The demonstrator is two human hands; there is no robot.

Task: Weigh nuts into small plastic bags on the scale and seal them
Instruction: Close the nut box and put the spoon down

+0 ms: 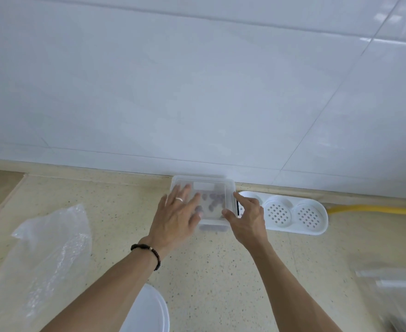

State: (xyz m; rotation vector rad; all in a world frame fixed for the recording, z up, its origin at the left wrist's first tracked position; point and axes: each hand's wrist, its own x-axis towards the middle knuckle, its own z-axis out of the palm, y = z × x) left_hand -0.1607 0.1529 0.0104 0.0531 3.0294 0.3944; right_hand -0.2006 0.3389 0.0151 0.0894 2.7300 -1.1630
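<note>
The nut box (pixel 206 202) is sitting on the worktop (pixel 221 271) against the wall. The left hand (pixel 178 216) is lying on its lid with fingers straight. The right hand (pixel 247 216) is gripping the box's right edge, thumb at the near corner, so both are equally near.

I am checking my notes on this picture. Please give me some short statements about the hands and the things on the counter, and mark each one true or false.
1. The left hand lies flat on the clear container. True.
2. The right hand rests on the white soap holder. False: it grips the container's right edge.
3. Dark nuts show through the container. True.
4. The crumpled plastic bag lies to the right of both arms. False: it lies to their left.
</note>
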